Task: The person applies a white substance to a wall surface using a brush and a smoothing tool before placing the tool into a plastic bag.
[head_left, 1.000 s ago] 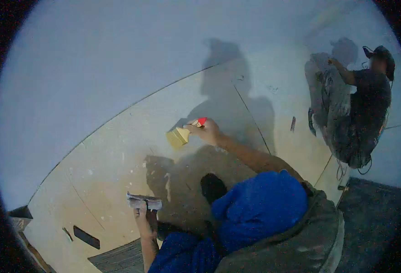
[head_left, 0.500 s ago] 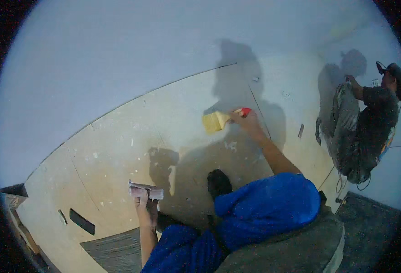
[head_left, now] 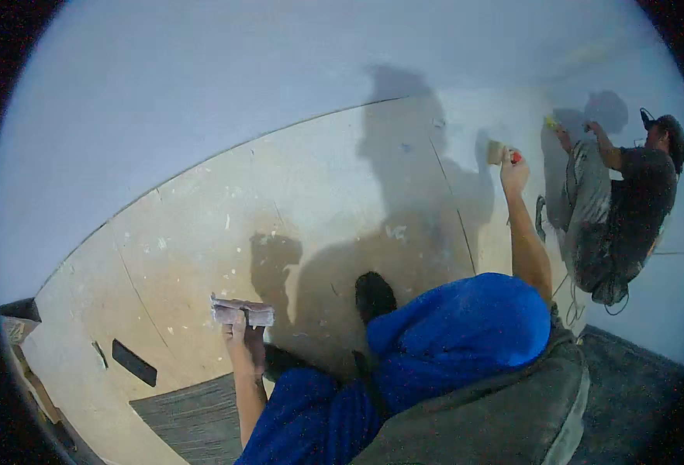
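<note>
Stretched out to the right, my right hand (head_left: 516, 177) is closed round a wide flat brush (head_left: 496, 153) with pale bristles and a red part on its handle. The brush is at the far right of the pale, white-flecked floor, near the foot of the wall. Low on the left, my left hand (head_left: 240, 335) grips a flat, dusty tool (head_left: 243, 312) like a sanding block, smeared whitish. My blue-trousered knees (head_left: 466, 341) are bent, and a dark shoe (head_left: 376, 297) shows between the hands and the wall.
A co-worker (head_left: 638, 194) squats at the right by the wall, a yellow thing in one hand. A black phone-like slab (head_left: 134, 363) lies at left, beside a ribbed grey mat (head_left: 191, 418). An open box (head_left: 21, 319) stands at the far left edge. A dark mat (head_left: 629, 395) lies at lower right.
My right hand has swung right and away from me with the brush. My left hand keeps its hold, barely shifted. The co-worker's hand now shows a yellow thing against the wall.
</note>
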Tool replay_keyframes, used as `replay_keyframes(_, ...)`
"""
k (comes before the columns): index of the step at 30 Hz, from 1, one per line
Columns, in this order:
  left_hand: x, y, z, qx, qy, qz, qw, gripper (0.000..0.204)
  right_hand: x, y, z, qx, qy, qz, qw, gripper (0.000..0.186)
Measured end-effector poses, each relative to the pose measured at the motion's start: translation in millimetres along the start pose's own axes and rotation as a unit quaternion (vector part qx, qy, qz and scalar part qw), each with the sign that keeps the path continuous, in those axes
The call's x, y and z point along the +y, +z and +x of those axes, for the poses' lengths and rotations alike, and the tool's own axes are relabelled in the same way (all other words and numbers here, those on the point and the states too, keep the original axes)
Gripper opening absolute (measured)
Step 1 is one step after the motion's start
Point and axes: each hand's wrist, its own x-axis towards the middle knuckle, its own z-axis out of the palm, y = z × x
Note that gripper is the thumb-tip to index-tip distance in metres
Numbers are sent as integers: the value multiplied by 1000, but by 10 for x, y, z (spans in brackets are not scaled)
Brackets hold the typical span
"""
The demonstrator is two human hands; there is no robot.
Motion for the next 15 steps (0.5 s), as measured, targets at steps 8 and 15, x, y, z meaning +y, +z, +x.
replay_keyframes(8,-90,-150,11,8,-25,16,1000,39,-1575,876,-1622,-230,159,182,943,31)
replay_keyframes(15,-101,-85,28,3,-34,12,999,39,-1350,2031,-2778,-288,14,158,944,30)
